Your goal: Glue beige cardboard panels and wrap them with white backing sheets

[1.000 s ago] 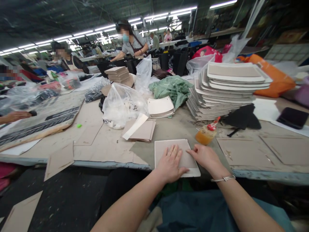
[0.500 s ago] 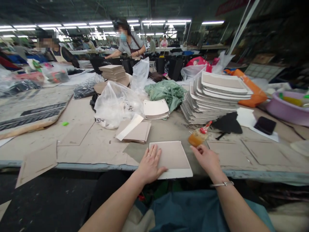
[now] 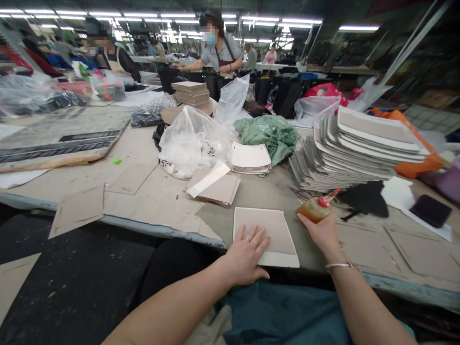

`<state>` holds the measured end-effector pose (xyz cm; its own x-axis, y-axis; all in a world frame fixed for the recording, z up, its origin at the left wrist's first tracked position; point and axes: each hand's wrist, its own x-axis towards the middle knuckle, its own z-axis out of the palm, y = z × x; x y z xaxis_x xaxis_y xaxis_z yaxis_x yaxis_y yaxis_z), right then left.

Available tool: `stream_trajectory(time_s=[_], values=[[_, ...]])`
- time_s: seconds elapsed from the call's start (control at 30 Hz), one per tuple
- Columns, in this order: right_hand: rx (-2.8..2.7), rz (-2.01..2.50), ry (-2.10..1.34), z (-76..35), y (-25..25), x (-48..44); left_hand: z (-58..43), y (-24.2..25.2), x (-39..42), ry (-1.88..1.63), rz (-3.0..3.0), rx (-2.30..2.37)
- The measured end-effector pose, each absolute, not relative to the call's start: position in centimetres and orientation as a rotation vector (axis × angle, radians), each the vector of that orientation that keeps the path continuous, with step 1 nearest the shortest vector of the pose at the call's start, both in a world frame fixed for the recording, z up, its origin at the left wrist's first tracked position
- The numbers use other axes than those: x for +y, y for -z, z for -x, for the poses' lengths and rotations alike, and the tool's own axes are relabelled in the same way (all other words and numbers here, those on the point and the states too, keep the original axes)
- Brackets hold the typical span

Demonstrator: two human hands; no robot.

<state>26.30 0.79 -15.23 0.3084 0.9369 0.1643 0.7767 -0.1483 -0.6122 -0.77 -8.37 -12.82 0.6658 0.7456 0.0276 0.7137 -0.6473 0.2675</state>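
My left hand (image 3: 247,254) lies with fingers spread on a beige board with a white border (image 3: 276,225), at the table's front edge. To the right, my right hand (image 3: 323,232) is closed around a squat plastic bottle (image 3: 313,211) of amber liquid with a red pointed cap. My thumb shows on the bottle's near side; the other fingers are mostly hidden behind it. The bottle leans to the right, and I cannot tell whether it still touches the table. Behind the board sits a small pile of beige boards (image 3: 226,192) with a white strip across it.
A tall stack of white-edged boards (image 3: 352,153) stands at right, near black scraps (image 3: 368,199) and a dark phone-like object (image 3: 430,211). Clear plastic bags (image 3: 190,143), a green bag (image 3: 268,136) and a low board stack (image 3: 250,158) lie behind. A co-worker (image 3: 223,50) works across the table.
My right hand has moved from beside the bottle to around it. My left hand has slid toward the board's front part. The view has turned left.
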Motion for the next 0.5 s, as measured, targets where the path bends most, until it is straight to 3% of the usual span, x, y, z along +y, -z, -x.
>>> stream_trajectory(time_s=[0.2, 0.5], values=[[-1.335, 1.788, -0.395, -26.1, 16.4, 1.1, 0.3, 13.9, -8.4, -0.083, -2.709, 1.234], [-1.451, 1.517, -0.467, -23.3, 13.2, -1.9, 0.4, 13.7, -8.6, -0.163, -2.687, 1.219]])
